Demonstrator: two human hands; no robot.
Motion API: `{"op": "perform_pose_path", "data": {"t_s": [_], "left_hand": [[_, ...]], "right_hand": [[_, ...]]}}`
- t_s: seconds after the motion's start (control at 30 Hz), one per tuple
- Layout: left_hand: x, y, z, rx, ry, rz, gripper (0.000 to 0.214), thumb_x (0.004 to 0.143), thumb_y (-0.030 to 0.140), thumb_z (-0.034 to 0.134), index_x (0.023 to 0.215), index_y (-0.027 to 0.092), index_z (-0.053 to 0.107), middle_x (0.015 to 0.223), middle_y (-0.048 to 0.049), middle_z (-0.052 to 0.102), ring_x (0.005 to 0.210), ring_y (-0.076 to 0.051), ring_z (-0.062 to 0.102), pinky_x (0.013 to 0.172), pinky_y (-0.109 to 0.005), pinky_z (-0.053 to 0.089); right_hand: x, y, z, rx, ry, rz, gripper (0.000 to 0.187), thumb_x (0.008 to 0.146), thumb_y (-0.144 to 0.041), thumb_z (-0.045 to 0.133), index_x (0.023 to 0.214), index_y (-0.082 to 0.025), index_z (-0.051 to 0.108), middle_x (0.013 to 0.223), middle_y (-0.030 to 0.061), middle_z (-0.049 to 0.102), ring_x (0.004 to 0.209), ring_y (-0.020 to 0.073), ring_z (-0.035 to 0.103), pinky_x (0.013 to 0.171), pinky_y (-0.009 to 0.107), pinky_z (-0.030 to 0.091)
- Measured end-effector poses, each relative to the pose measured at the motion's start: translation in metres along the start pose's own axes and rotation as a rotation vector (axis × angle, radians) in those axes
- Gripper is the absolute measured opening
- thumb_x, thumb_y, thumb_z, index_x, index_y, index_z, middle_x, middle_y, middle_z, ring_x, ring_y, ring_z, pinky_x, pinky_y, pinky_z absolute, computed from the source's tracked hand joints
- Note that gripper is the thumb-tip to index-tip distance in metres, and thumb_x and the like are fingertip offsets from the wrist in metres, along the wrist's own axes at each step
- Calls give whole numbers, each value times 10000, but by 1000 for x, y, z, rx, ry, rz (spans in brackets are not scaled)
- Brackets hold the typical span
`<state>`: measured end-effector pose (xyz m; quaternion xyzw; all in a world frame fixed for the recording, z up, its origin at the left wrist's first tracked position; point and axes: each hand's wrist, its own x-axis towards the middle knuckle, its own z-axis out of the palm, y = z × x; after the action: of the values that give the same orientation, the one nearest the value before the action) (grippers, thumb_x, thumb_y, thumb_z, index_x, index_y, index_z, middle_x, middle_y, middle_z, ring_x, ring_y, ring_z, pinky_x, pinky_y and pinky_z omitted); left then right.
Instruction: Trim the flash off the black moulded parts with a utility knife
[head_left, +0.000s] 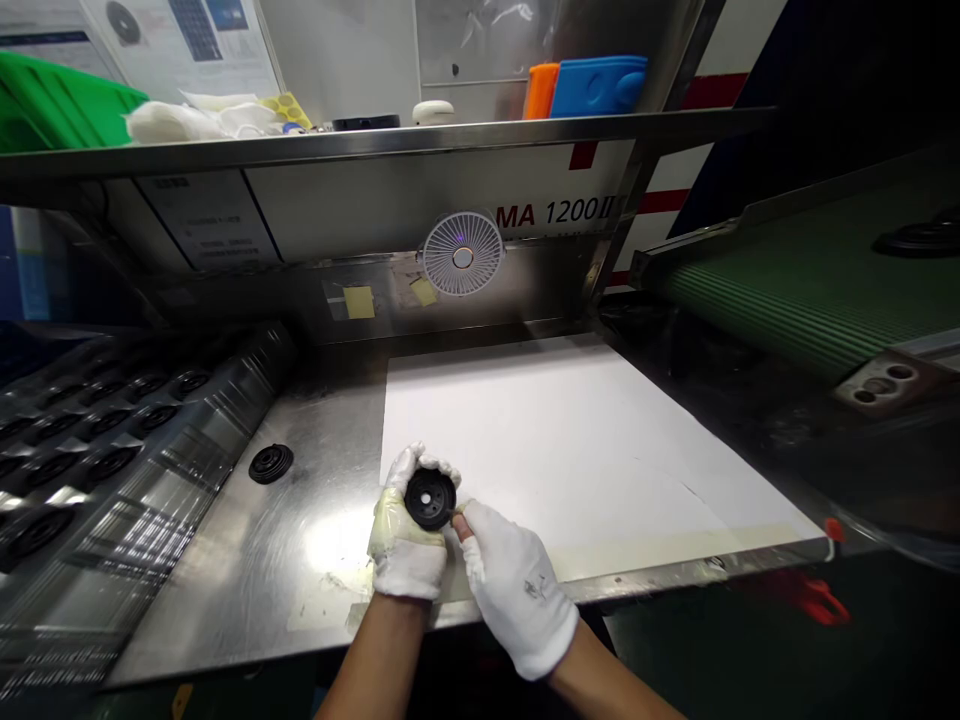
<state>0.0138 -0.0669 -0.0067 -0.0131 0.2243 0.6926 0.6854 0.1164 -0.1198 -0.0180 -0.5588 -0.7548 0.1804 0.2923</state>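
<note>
L hand (401, 535) grip closed on 1 blk disc (430, 505), R hand (514, 575) grip unclear, 1 loose disc (271, 463) nrby.

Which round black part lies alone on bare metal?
The ridged black disc left of the white-gloved left hand, which holds another; others occupy plastic trays or the green conveyor.

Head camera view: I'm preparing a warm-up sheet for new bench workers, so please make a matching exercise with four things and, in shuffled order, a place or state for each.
Things:
1. Left hand
2. Loose black part
3. Fan
4. Green bin

Places or states:
A. On the shelf, at the picture's left
B. Round and white, below the shelf's edge
C. Gloved, holding a black disc
D. On the metal tabletop, left of the white sheet

Pairs: 1-C; 2-D; 3-B; 4-A
</note>
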Motion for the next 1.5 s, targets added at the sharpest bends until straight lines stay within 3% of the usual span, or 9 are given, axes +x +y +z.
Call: {"op": "perform_pose_path", "data": {"t_s": [0.3,0.47,0.67,0.77,0.9,1.07,1.2,1.37,1.5], "left_hand": [[-3,-2,1,30,-72,86,76,751,127,588,817,160,569,676,5,547,659,-108,552,677,-279,486],[-2,-3,3,11,-21,137,121,731,105,589,831,174,580,687,11,567,676,-98,572,742,-280,492],[-13,10,1,214,-73,-56,304,721,177,538,1015,128,598,928,-130,624,889,-264,595,764,-446,491],[-12,10,1,159,-90,-47,189,726,161,551,900,132,619,715,-54,587,709,-171,583,702,-354,501],[-4,3,4,67,-27,-9,82,715,116,597,791,146,595,660,-7,547,644,-110,548,656,-267,486],[-6,0,6,86,-30,81,152,723,110,584,863,165,600,733,-10,586,709,-115,577,756,-302,490],[-11,7,1,245,-93,-50,318,721,172,536,1032,137,592,928,-121,622,885,-251,591,753,-430,495],[-3,3,1,147,-105,-15,119,727,171,577,836,147,615,645,-10,556,641,-127,556,659,-291,490],[2,-4,8,57,-24,27,33,743,188,608,752,164,586,611,25,525,600,-94,535,643,-252,482]], "right_hand": [[5,3,0,-28,37,-4,252,938,-277,325,776,-211,505,676,-11,560,583,139,499,546,263,268],[3,-4,1,13,-16,-21,237,924,-248,323,787,-204,512,681,-2,568,580,143,504,533,260,275],[5,2,-5,20,12,-44,197,919,-226,347,808,-213,510,705,-13,572,592,141,505,549,273,280],[6,7,-6,16,25,-29,198,922,-216,346,810,-215,509,701,-18,567,600,136,504,558,268,283],[2,1,-1,-13,4,-5,236,932,-262,329,775,-212,498,673,-14,553,578,139,491,542,261,275],[2,-6,0,-10,-5,-17,222,920,-242,339,763,-209,492,672,-15,560,555,134,484,518,259,264],[6,3,-5,-18,30,-28,208,920,-231,348,780,-210,501,680,-16,565,573,135,495,537,265,278],[6,7,-7,-26,16,18,210,926,-245,354,775,-211,496,675,-18,555,580,135,495,544,262,286],[4,-1,-4,-18,7,4,230,933,-250,338,776,-214,502,675,-24,555,565,128,490,536,262,282]]}}
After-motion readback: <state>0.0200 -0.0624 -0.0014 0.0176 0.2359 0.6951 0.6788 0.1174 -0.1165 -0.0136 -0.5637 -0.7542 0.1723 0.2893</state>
